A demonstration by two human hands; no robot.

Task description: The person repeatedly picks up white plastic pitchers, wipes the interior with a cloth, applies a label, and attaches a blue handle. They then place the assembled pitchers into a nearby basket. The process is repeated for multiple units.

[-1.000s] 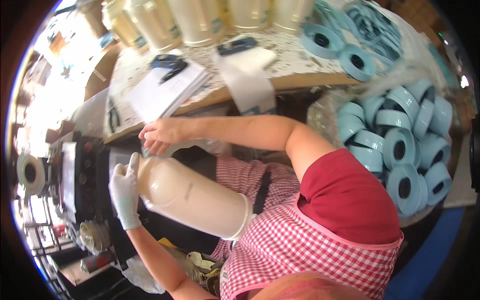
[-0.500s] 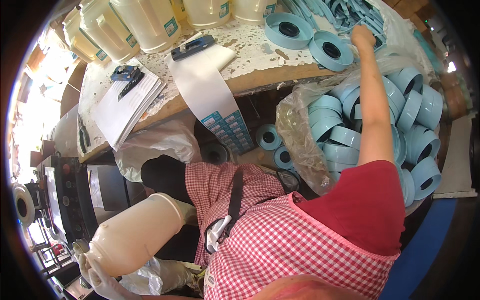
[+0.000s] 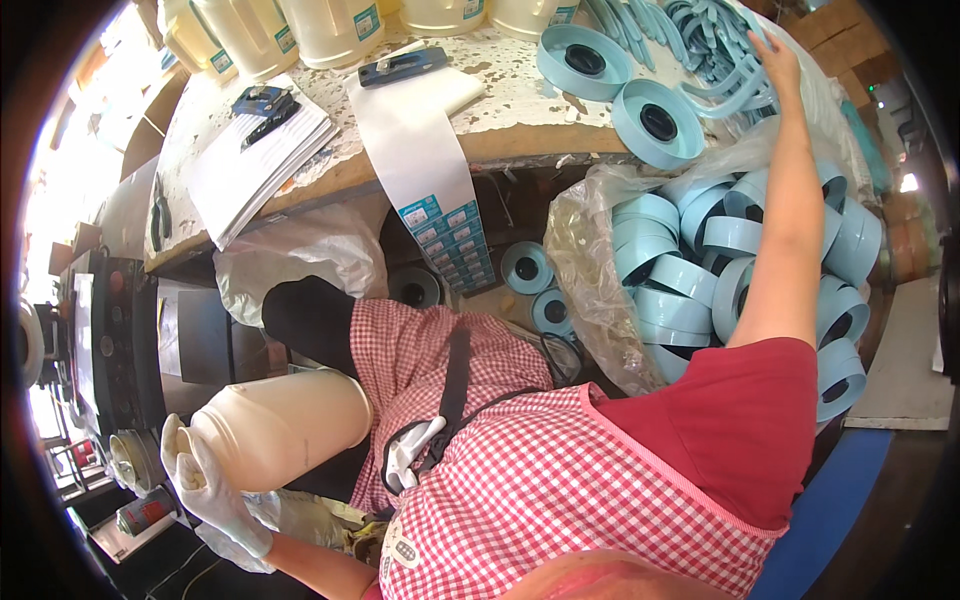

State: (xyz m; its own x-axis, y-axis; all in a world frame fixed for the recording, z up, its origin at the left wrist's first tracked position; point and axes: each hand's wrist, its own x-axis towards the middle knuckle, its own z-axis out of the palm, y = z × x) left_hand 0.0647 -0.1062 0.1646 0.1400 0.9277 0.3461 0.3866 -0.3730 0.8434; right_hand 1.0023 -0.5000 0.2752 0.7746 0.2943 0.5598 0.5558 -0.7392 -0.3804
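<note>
- Two bare-armed hands in my view: the left hand (image 3: 215, 495) wears one white glove, the right hand (image 3: 778, 65) none.
- Left hand: I see its fingers curled against the end of one cream container (image 3: 290, 430), holding it; part of the grip is hidden from me.
- That container lies on its side, low at the left, its other end up against the red checked apron (image 3: 600, 480).
- Right hand: I see its fingers stretched and slightly apart at the far edge of the light-blue straps (image 3: 688, 40). I cannot tell whether they pinch one, and the straps are too tangled for me to count.
- Five cream jugs (image 3: 330, 30) stand along the back of the worn surface (image 3: 510, 100), cut off by my upper edge; I make out a blue label on each.
- Two light-blue rings (image 3: 655, 153) sit on the surface, just beside the straps.
- Two more blue rings show below the surface; one plastic bag (image 3: 580, 260) to their right holds many others, overlapping too much for me to count.
- One paper stack (image 3: 235, 185), one pair of pliers (image 3: 160, 215) near it.
- One label strip (image 3: 415, 140) hangs over the edge, one dark-blue tool (image 3: 402, 66) lying on it.
</note>
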